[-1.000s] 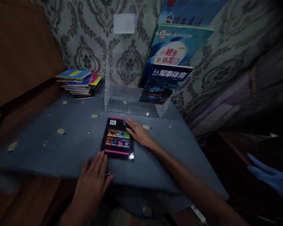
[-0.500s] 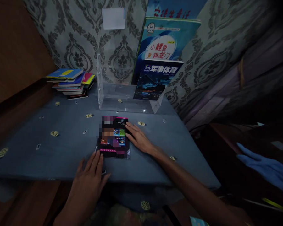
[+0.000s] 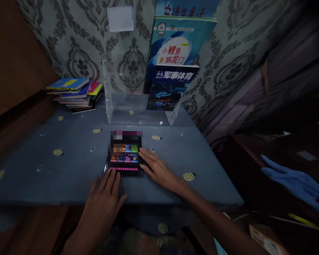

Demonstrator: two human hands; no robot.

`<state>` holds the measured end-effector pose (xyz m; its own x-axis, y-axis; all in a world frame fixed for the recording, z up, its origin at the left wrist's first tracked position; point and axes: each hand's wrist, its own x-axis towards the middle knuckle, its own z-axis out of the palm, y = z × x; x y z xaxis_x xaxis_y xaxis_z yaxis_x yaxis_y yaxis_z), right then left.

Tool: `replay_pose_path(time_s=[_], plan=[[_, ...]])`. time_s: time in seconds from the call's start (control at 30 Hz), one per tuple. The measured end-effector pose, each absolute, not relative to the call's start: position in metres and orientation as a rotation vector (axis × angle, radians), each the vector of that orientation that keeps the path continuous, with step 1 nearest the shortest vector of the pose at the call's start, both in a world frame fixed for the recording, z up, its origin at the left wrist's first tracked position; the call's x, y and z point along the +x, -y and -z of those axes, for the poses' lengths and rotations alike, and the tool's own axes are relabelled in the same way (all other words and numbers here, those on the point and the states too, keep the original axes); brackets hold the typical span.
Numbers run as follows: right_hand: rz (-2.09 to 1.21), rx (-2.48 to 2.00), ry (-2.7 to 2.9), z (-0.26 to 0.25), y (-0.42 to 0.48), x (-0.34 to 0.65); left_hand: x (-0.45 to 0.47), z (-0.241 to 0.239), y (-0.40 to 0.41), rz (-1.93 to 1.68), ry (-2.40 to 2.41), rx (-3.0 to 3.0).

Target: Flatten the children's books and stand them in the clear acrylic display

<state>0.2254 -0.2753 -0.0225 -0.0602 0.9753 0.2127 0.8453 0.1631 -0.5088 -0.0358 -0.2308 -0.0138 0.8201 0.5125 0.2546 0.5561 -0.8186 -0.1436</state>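
A dark book with a pink stripe and rows of small coloured pictures lies flat on the cloth-covered table; parts of its cover are blurred out. My left hand rests palm down at its lower left edge, fingertips touching the cover and thumb spread away. Against the book's right edge lies my right hand, its fingers stretched out and touching the side. Neither hand grips anything. Behind the book stands a clear acrylic rack, with several upright books at its right end, the front one a dark blue book.
A pile of books sits at the back left by the wooden panel. Patterned wallpaper backs the table, with a white paper on it. To the right, beyond the table edge, lies a blue glove on a dark surface.
My right hand has slid down along the book's right edge, towards me. The view has shifted slightly, so the surroundings sit a little further left. The book stays flat.
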Motion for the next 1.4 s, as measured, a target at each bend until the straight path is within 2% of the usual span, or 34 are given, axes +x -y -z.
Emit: replay_pose_path(time_s=[0.37,0.67,1.1,1.4], plan=[[-0.201,-1.654,2.027,0.02,0.328,0.197,-0.007,0.007,0.228,0.186,0.631,-2.941],[-0.097,-1.655,2.015,0.018,0.34,0.186,0.031,-0.015,0.193,-0.009,0.41,-3.064],[-0.105,-1.652,1.987,0.012,0.342,0.186,0.116,-0.033,0.12,-0.007,0.569,-3.09],[-0.103,-1.636,1.974,0.009,0.342,0.186,0.119,-0.022,0.109,0.134,0.558,-3.136]])
